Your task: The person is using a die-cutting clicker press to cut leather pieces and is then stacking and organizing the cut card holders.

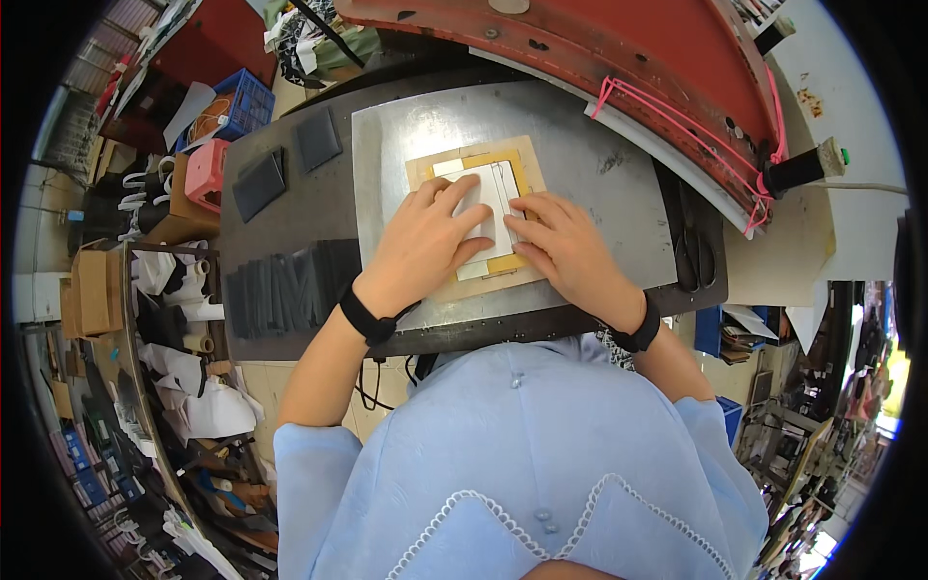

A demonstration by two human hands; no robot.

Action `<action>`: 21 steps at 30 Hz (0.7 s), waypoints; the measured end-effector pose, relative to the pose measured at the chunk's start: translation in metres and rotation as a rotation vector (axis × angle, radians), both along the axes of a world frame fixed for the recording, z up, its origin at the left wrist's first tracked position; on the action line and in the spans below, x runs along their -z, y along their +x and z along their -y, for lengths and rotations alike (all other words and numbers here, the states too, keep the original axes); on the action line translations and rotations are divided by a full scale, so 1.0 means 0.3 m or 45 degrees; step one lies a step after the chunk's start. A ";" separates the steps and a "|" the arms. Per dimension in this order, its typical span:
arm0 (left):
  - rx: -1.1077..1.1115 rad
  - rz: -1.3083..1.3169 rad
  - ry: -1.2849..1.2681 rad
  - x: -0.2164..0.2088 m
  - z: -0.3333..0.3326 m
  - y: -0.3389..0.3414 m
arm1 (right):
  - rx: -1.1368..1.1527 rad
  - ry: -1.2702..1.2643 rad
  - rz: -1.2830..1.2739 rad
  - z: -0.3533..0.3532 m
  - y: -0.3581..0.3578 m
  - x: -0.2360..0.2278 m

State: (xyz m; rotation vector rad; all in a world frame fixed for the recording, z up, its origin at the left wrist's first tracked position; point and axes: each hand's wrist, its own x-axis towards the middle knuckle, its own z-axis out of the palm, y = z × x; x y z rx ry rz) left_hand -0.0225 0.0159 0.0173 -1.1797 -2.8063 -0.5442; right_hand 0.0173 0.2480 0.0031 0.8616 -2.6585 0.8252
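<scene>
A white, flat rectangular piece lies within a yellow frame on a thin tan board. Beneath them is a bare metal plate. My left hand rests over the left part of the white piece, its fingers spread and fingertips touching the surface. At the piece's right edge, my right hand has its fingers apart and slightly bent, with the tips on the edge and the yellow frame. Both palms hide parts of the frame and board. Neither hand visibly grips anything.
A red machine part with pink cords and a black handle overhangs the far right. Black scissors lie right of the plate. Dark flat pieces are stacked at left, near two dark folded pieces. A blue crate stands beyond.
</scene>
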 end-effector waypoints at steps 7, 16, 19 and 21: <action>0.012 -0.110 -0.031 -0.017 -0.014 -0.013 | 0.036 0.004 -0.037 0.001 0.020 0.005; 0.075 -0.121 -0.110 -0.048 -0.021 -0.043 | -0.042 0.249 -0.085 -0.014 0.030 -0.005; 0.099 -0.113 -0.114 -0.047 -0.018 -0.053 | 0.061 -0.066 0.076 -0.082 0.021 -0.012; 0.082 -0.092 -0.065 -0.038 0.000 -0.044 | 0.411 -0.273 -0.100 -0.167 0.002 -0.104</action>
